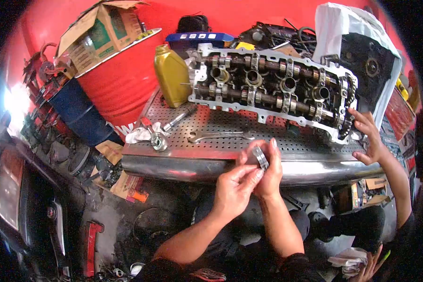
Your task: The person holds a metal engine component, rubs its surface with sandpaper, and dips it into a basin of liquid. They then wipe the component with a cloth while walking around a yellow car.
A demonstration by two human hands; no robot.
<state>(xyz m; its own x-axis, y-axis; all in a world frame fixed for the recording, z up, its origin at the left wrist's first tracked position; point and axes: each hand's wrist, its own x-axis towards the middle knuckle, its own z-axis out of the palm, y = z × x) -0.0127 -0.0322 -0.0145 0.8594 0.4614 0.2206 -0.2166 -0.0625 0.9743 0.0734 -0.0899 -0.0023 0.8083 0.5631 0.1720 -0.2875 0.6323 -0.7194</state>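
Before the bench's front edge, my left hand point(237, 188) and my right hand point(270, 171) are together, both gripping a small shiny metal part point(260, 158). The thumb and fingers of my left hand pinch its lower end, while my right hand holds it from the right side. Behind them a cylinder head point(268, 89) with camshafts lies on the perforated metal bench point(211, 149). Wrenches point(221, 136) rest on the bench just beyond my hands. Another person's hand point(369, 138) is at the chain end of the cylinder head, apart from mine.
A gold oil bottle point(171, 77) stands left of the cylinder head. A ratchet point(159, 141) and a white rag point(138, 134) lie at the bench's left. The other person's second hand point(372, 267) is near a cloth point(350, 261) at lower right. A red drum point(122, 80) stands behind.
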